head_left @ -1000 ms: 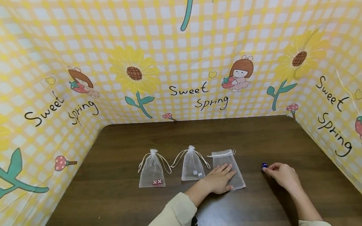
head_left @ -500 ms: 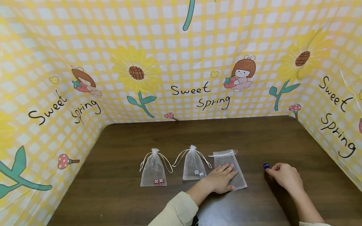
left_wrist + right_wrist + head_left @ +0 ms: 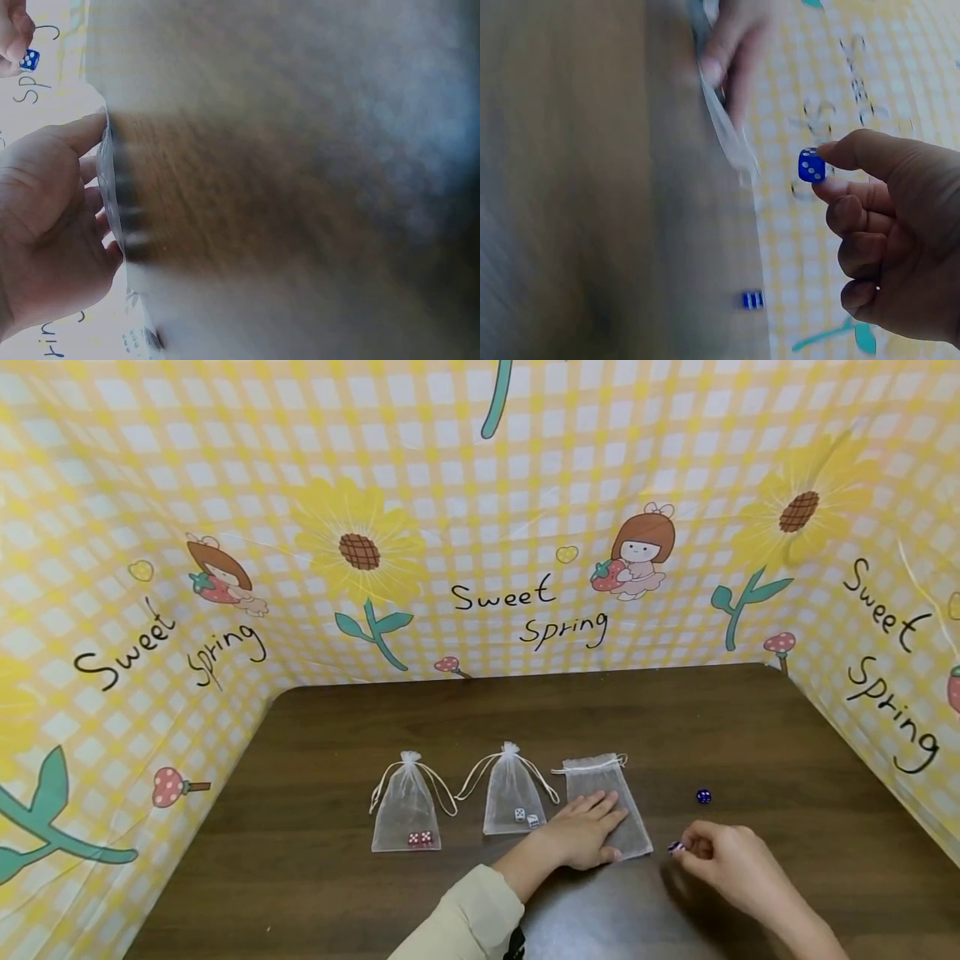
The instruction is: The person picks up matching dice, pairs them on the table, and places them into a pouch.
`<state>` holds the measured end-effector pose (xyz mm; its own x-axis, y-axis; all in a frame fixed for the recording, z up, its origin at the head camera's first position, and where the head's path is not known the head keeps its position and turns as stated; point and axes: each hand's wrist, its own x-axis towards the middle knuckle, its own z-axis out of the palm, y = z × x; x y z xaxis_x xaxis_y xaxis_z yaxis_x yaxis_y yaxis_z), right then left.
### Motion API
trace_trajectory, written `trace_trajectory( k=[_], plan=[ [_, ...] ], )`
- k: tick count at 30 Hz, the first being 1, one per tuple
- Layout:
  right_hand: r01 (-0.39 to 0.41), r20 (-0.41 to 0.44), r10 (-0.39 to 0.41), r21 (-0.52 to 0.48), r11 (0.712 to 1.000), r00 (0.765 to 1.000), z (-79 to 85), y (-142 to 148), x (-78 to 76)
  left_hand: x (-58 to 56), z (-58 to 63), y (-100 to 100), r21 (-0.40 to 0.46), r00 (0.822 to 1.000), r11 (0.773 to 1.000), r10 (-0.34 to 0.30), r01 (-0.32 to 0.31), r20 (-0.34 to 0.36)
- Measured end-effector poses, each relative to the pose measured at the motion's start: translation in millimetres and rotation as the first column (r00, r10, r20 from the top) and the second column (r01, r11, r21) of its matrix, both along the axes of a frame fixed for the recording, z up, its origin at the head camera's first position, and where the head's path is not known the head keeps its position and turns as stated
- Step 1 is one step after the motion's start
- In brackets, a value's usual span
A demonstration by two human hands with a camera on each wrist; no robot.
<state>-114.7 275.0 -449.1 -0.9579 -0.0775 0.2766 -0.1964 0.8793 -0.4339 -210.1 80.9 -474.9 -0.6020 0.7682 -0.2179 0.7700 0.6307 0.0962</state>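
Right hand [image 3: 731, 860]: thumb and finger pinch blue die [image 3: 811, 166], raised off wooden table [image 3: 315, 752], right of flat white mesh pouch [image 3: 634, 817]. Second blue die [image 3: 703, 796]: on table, far side of right hand. Left hand [image 3: 585, 837]: fingers extended, resting on same pouch. Middle drawstring pouch [image 3: 511, 789]: cinched, two white dice [image 3: 520, 815] inside at near end. Left drawstring pouch [image 3: 405, 806]: cinched, two red dice [image 3: 414, 839] inside.

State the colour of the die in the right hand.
Blue, white-spotted cubic die, clearest in the right wrist view.
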Motion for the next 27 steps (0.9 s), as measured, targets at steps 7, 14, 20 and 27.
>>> trace_trajectory(
  k=[7, 14, 20, 27],
  plan=[
    [-0.224, 0.085, 0.225, -0.02, 0.974, 0.971, -15.6, -36.3, 2.9, -0.1, 0.9, 0.6, -0.024, 1.0, 1.0, -0.005, 0.005, -0.018],
    [-0.293, 0.183, 0.294, -0.032, 0.956, 0.938, -23.3, -48.5, -0.8, -0.6, 0.6, 1.4, -0.023, 1.0, 1.0, -0.007, 0.007, -0.016],
    [-0.291, 0.19, 0.286, -0.004, 0.957, 0.939, -25.6, -50.3, -1.8, -0.6, -0.6, 0.8, -0.012, 1.0, 1.0, -0.004, 0.004, -0.009],
    [-0.291, 0.224, 0.283, 0.002, 0.957, 0.933, -21.9, -48.6, -1.6, -0.1, 0.5, 0.6, -0.008, 1.0, 1.0, 0.001, -0.001, 0.001]
  ],
)
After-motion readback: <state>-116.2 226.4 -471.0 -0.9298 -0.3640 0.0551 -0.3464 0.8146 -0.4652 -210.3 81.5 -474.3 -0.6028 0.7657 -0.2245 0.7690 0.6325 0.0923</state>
